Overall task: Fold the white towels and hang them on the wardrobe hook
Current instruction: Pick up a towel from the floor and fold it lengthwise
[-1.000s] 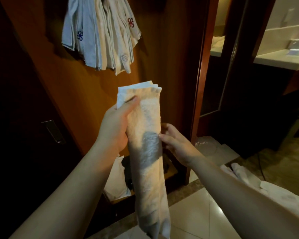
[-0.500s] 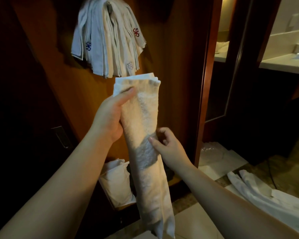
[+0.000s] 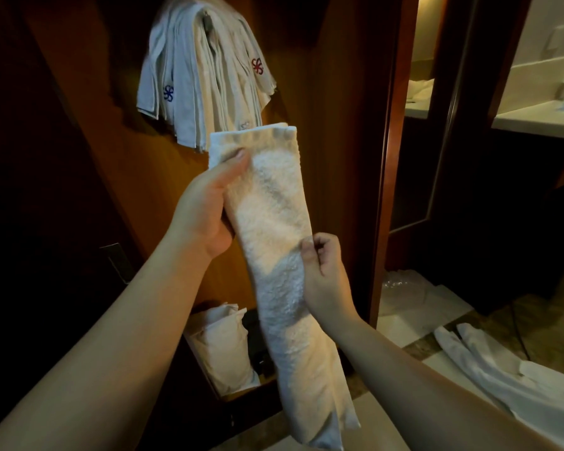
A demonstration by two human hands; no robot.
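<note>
Wardrobe hook [image 3: 206, 22] sat above both hands; left hand [image 3: 205, 206] gripped the upright towel [image 3: 274, 229] nearer it, right hand [image 3: 323, 275] pinched mid-length.

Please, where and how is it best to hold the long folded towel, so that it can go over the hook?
Probably at its middle, from the right edge. The folded towel hangs long and narrow; the left hand grips near its top, and the right hand pinches its right edge about halfway down. A hold there would let both halves drape evenly over the hook.
</note>
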